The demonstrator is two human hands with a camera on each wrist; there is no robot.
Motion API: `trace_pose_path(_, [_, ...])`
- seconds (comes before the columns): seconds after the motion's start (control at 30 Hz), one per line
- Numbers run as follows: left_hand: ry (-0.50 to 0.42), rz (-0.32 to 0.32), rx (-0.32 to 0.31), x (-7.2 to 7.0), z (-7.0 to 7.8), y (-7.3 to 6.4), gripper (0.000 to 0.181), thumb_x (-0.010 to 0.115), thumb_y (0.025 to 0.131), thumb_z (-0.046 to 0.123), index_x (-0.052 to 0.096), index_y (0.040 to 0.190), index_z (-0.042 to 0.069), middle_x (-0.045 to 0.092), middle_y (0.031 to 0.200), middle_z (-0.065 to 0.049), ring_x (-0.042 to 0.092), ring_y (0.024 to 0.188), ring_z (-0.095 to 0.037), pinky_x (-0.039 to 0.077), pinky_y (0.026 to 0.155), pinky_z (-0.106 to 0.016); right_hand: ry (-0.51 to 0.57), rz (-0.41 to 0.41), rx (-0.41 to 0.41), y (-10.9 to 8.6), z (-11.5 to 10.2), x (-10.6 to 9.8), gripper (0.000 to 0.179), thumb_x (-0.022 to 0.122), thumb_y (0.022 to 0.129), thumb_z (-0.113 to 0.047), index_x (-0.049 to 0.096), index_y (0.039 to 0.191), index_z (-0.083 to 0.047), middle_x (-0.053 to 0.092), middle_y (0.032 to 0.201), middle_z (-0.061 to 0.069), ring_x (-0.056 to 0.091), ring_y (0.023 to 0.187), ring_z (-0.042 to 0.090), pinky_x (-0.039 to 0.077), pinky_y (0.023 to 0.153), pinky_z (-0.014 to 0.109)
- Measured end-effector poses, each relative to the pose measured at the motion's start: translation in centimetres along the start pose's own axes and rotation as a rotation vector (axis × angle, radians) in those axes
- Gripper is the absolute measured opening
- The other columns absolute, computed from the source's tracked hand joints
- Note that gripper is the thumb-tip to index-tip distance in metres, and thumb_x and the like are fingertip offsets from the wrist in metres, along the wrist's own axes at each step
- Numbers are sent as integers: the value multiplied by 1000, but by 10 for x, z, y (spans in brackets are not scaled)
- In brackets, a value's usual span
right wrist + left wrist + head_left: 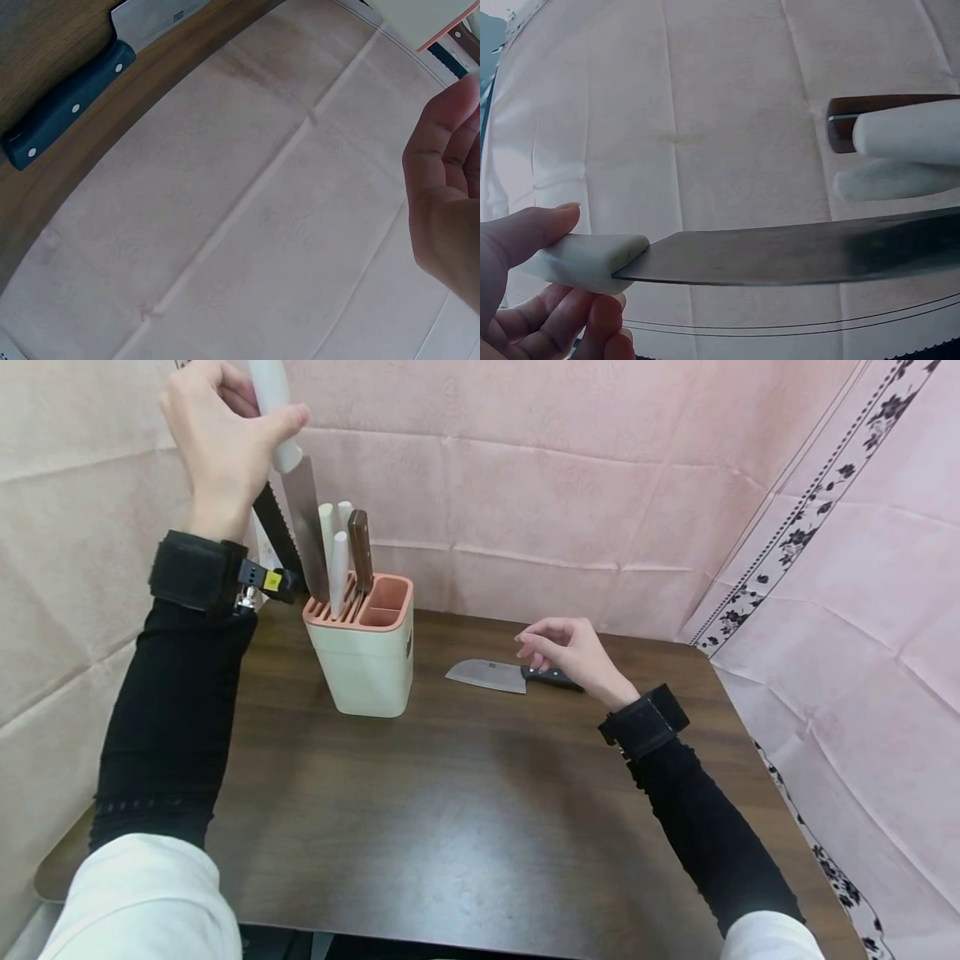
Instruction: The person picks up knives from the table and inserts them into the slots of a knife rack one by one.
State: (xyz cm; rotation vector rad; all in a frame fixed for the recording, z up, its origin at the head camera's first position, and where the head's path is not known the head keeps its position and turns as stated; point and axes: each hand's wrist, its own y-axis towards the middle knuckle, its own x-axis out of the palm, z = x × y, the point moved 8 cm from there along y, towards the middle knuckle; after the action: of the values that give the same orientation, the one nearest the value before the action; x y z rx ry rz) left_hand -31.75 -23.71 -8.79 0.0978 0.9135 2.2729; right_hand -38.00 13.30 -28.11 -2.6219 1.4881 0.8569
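Observation:
My left hand (225,439) is raised at the upper left and grips the white handle (577,259) of a knife, thumb on one side and fingers on the other. The knife's broad blade (303,527) points down to the back left of a pale green knife block (367,672); whether its tip is inside a slot I cannot tell. My right hand (570,652) hovers at the black handle of a kitchen knife (487,675) lying on the table. Its fingers (435,150) are loosely bent and hold nothing; in the right wrist view a gap separates them from that knife.
White-handled knives (339,568) and a brown-handled knife (360,547) stand in the block's slotted orange top (388,602). Behind the wooden table (420,827) hangs a pinkish cloth (525,510). A dark toothed strip (276,527) shows behind the raised blade.

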Motion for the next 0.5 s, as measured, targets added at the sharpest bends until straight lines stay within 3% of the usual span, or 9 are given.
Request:
trace_pose_path(0.17, [49, 29, 23, -4, 4, 1, 24, 80, 76, 33, 58, 84, 27, 45, 74, 23, 46, 78, 10, 48, 95, -19, 15, 1, 11, -2, 0, 0, 21, 62, 94, -12, 68, 108, 2, 73, 83, -2, 62, 64, 15, 55, 63, 25])
trace_pose_path(0.33, [116, 22, 32, -1, 0, -4, 25, 76, 79, 38, 55, 87, 28, 41, 74, 25, 42, 76, 11, 47, 89, -15, 14, 8, 18, -5, 2, -1, 20, 63, 93, -12, 69, 107, 2, 73, 85, 10, 62, 64, 19, 55, 63, 27])
trace_pose_path(0.5, [92, 33, 21, -1, -3, -6, 25, 76, 79, 39, 55, 88, 28, 42, 74, 24, 42, 73, 11, 43, 79, -15, -3, 9, 22, -8, 2, -1, 21, 63, 93, -16, 69, 106, 0, 73, 87, 14, 62, 67, 24, 56, 64, 27])
